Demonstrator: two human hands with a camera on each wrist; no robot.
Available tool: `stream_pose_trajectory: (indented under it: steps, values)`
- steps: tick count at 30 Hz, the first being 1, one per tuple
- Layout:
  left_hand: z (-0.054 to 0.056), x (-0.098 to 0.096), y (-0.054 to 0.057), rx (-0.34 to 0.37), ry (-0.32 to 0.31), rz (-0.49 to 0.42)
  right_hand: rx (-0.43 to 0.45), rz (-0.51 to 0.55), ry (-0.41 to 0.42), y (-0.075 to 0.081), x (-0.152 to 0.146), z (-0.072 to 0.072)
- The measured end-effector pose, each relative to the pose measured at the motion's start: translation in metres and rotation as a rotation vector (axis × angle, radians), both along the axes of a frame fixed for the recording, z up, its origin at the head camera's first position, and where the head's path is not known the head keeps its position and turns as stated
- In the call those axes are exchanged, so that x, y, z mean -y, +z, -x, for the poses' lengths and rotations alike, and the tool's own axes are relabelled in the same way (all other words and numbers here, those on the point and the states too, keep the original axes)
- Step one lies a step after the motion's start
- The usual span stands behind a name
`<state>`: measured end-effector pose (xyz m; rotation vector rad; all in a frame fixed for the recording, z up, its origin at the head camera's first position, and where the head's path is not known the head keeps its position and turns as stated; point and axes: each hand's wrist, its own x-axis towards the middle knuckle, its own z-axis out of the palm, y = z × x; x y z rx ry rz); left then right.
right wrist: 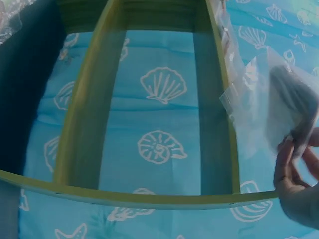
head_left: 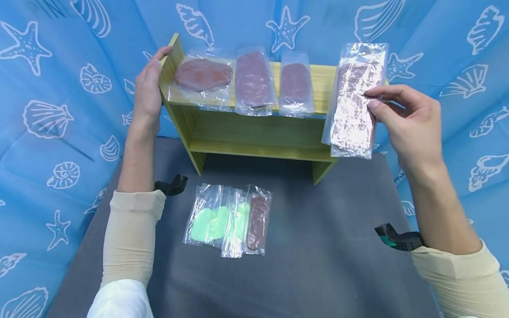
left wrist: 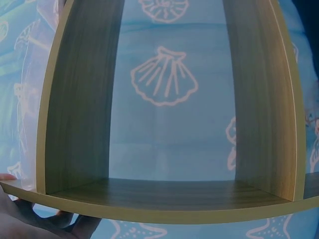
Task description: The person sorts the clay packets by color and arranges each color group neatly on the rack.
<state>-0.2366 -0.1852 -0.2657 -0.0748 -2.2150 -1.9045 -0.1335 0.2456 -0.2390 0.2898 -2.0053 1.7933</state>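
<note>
My right hand (head_left: 413,115) pinches a clear plastic packet (head_left: 354,110) between thumb and fingers at its right edge. It hangs at the right end of the wooden shelf (head_left: 258,152), its front bright with glare. The right wrist view shows a dark flat slab inside the packet (right wrist: 291,99). With thumb and fingers on either side, my left hand (head_left: 149,88) grips the shelf's left side panel (head_left: 172,66). Along the top board lie a packet with a reddish-brown oval piece (head_left: 204,75) and two packets with flat brownish-pink slabs (head_left: 254,79) (head_left: 296,84).
On the grey tabletop (head_left: 310,265) in front of the shelf lie overlapping clear packets with pale green pieces (head_left: 204,225) and one with a brown strip (head_left: 258,223). A blue curtain with white shells (head_left: 47,119) surrounds the table behind and at the sides.
</note>
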Motion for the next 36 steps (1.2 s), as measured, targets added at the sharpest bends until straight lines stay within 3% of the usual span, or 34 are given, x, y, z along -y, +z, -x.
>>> stream_pose_trajectory:
  steps: [8,14,21,30,36]
  values:
    - [-0.001,-0.002,0.001,0.002,-0.001,0.023,0.161,-0.296,-0.125,0.016,0.005,0.008]
    - [0.000,-0.003,0.001,-0.003,0.000,0.014,0.270,-0.421,-0.170,0.024,0.014,0.013]
    - [0.000,-0.003,0.001,-0.005,-0.005,0.001,0.366,-0.365,-0.138,0.025,0.027,0.028]
    - [-0.001,-0.003,0.003,0.011,0.007,0.005,0.388,-0.282,-0.118,0.014,0.033,0.051]
    - [-0.001,-0.002,0.001,0.000,0.012,0.012,0.396,-0.293,-0.156,0.008,0.037,0.061]
